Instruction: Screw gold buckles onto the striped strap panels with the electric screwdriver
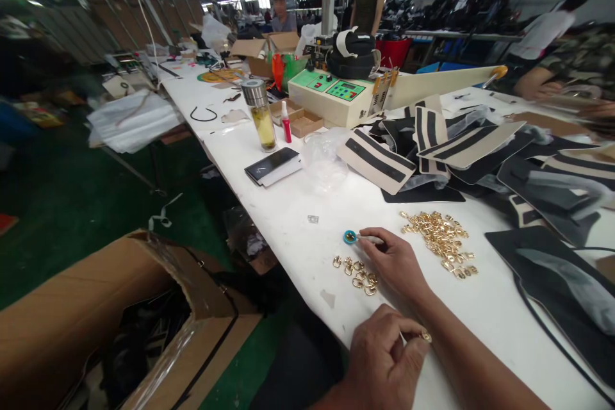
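Observation:
My right hand rests on the white table, fingers closed round a thin stick. The stick's tip sits in a small blue cap. My left hand is lower and nearer to me, pinching one small gold buckle between thumb and fingertips, close to my right forearm. A small group of gold buckles lies just left of my right hand. A larger heap of gold buckles lies to its right.
Black-and-beige striped fabric pieces cover the table's right side. Behind stand a beige machine, a glass bottle, a red tube and a phone. An open cardboard box sits lower left. People work at the far end and far right.

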The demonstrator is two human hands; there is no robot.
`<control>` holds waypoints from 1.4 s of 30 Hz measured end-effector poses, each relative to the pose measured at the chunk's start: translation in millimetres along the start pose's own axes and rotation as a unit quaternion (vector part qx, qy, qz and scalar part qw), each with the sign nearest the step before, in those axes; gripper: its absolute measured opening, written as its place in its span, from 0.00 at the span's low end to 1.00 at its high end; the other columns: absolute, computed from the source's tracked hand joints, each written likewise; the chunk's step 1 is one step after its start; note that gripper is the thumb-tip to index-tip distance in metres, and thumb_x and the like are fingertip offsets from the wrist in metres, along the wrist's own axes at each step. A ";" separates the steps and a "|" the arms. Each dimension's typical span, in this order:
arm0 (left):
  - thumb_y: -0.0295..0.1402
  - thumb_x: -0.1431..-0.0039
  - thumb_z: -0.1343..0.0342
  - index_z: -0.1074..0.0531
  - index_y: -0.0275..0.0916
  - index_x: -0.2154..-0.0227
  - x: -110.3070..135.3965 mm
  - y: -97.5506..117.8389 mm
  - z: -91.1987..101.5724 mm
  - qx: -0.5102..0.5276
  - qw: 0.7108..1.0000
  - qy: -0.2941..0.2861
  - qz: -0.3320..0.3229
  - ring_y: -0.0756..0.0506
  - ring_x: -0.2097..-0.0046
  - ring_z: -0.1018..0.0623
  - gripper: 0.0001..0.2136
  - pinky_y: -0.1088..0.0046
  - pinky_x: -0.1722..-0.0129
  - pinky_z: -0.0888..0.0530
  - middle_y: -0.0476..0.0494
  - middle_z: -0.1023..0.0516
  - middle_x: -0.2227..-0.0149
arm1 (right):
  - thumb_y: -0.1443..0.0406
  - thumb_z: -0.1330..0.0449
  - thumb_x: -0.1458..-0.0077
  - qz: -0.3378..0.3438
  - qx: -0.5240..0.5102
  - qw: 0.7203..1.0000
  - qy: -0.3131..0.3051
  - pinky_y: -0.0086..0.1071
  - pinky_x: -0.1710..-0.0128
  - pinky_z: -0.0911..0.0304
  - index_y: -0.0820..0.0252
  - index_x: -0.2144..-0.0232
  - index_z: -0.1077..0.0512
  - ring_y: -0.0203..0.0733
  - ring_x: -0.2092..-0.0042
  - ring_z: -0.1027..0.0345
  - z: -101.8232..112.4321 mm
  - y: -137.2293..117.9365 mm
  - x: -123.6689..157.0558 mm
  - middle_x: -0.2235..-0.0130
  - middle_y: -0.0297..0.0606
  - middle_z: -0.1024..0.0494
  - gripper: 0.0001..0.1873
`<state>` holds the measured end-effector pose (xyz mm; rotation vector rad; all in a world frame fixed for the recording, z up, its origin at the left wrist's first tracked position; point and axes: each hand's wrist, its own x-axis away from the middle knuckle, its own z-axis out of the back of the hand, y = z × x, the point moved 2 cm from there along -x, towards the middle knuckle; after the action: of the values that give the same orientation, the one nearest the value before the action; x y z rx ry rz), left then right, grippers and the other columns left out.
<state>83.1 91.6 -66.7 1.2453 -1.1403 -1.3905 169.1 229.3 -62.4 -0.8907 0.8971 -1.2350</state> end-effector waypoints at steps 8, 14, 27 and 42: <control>0.30 0.39 0.41 0.20 0.40 0.64 -2.2 3.2 0.4 0.007 1.000 0.003 0.006 0.50 0.72 0.30 0.05 0.72 0.69 0.33 0.45 0.23 0.69 | 0.51 0.33 0.41 -0.013 -0.018 1.000 0.006 0.34 0.66 0.35 0.59 0.60 0.19 0.41 0.68 0.30 2.3 0.3 2.1 0.67 0.37 0.19 0.18; 0.30 0.38 0.42 0.20 0.40 0.64 -1.1 5.2 0.3 0.002 1.000 0.001 0.015 0.50 0.71 0.30 0.05 0.72 0.68 0.32 0.46 0.23 0.68 | 0.51 0.33 0.42 -0.013 -0.036 0.999 0.027 0.33 0.67 0.36 0.59 0.61 0.19 0.41 0.69 0.31 5.3 1.1 3.0 0.68 0.36 0.19 0.17; 0.36 0.33 0.43 0.21 0.40 0.63 -1.8 6.3 1.1 0.009 0.998 0.019 0.058 0.48 0.65 0.26 0.08 0.72 0.63 0.30 0.46 0.24 0.65 | 0.52 0.25 0.50 -0.116 -0.262 0.956 0.068 0.27 0.78 0.47 0.58 0.60 0.22 0.33 0.77 0.41 25.9 -3.5 14.3 0.76 0.28 0.28 0.22; 0.37 0.32 0.43 0.22 0.41 0.60 -9.3 4.1 -5.8 -0.038 0.997 0.055 0.042 0.47 0.61 0.24 0.08 0.72 0.58 0.27 0.46 0.23 0.61 | 0.52 0.31 0.40 -0.114 -0.322 0.925 0.165 0.28 0.76 0.40 0.55 0.57 0.27 0.34 0.73 0.36 89.3 2.0 130.9 0.71 0.31 0.26 0.17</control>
<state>89.6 99.8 -61.7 1.1917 -1.0438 -1.2752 266.1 106.2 -39.5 -1.3578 1.5596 -1.3312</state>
